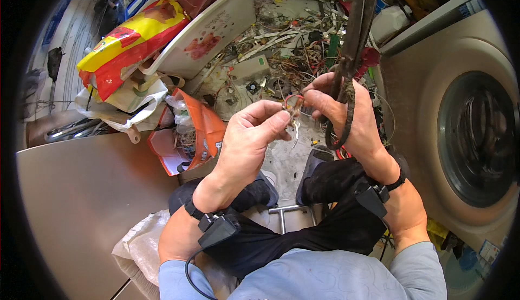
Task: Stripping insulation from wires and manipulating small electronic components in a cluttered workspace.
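Between thumb and fingers my left hand (pixel 249 137) pinches a small tangle of wires (pixel 294 99), red, brown and white, with pale frayed ends hanging below. Just to its right, my right hand (pixel 352 126) is closed on a long dark tool (pixel 358 24) with a looped handle, which rises upright past the top edge, while the thumb and fingers reach toward the same wires. The fingertips of both hands partly hide what lies between them.
Scrap wires and electronic parts (pixel 287 45) litter the floor ahead. At left are a white tub (pixel 206 40), a yellow-red bag (pixel 135 40), an orange bag (pixel 208 126) and a metallic panel (pixel 76 202); at right, a front-loading washing machine (pixel 422 78). My feet (pixel 314 167) flank a metal bar (pixel 287 209).
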`<state>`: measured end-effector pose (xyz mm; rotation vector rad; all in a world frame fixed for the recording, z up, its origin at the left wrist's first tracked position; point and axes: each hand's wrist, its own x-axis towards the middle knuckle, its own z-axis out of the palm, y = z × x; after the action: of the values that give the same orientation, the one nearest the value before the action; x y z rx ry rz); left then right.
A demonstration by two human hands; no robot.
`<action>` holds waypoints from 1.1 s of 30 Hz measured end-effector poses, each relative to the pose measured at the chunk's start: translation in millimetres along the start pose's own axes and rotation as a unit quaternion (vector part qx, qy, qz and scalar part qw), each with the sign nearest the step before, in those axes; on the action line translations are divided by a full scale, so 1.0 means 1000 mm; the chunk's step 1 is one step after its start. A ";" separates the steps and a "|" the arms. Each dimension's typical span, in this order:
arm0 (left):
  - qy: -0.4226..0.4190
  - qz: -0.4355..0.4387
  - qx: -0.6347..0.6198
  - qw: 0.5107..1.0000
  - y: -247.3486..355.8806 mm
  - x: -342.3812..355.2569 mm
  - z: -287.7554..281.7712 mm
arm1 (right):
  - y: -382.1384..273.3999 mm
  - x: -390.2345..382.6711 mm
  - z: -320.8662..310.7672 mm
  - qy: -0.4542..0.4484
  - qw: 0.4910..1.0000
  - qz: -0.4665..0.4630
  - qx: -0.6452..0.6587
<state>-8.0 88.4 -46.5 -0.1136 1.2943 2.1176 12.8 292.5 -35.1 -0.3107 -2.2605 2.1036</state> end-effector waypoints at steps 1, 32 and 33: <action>0.026 0.033 -0.017 0.999 -0.001 0.000 -0.001 | -0.002 0.000 0.002 -0.002 1.000 -0.001 0.003; 0.133 0.075 0.011 0.988 -0.012 0.009 -0.001 | 0.006 -0.007 0.025 -0.016 0.998 0.007 0.066; 0.133 0.078 0.011 0.988 -0.013 0.010 -0.003 | 0.005 -0.009 0.027 0.004 0.997 -0.007 0.070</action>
<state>-9.7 94.8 -61.6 -0.3039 1.5245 2.2779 17.9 264.3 -40.8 -0.2955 -2.0896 2.2353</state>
